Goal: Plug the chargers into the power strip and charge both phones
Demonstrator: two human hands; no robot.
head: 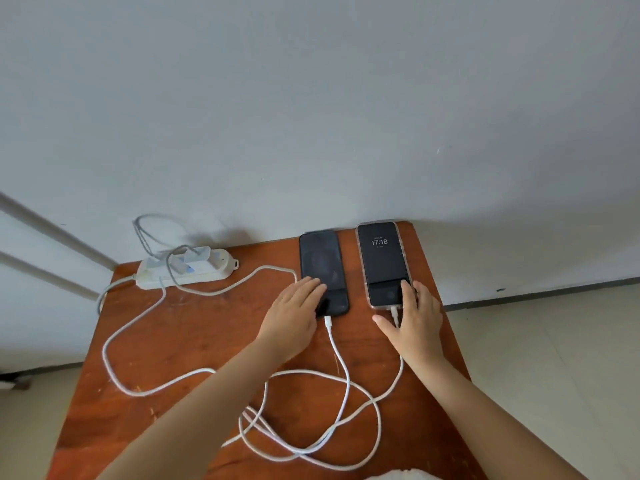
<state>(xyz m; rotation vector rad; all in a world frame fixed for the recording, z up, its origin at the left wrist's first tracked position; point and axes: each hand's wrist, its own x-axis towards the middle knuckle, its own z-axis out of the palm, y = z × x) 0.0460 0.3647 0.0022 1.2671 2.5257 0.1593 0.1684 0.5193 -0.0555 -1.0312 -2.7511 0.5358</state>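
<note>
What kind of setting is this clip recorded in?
Probably a plain room in a home: a worn wooden table pushed against a bare white wall, pale tiled floor, and a power strip.

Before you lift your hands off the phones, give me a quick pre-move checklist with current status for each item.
1. Chargers seated in power strip: ok, two white plugs sit in it.
2. Cable in dark phone: ok, connector at its near end.
3. Cable in right phone: ok.
4. Right phone awake: ok, shows 17:18.
5. Dark phone charging: cannot tell, screen black.
6. Left hand and right hand clear of cables: not ok, right hand lies over its connector.
</note>
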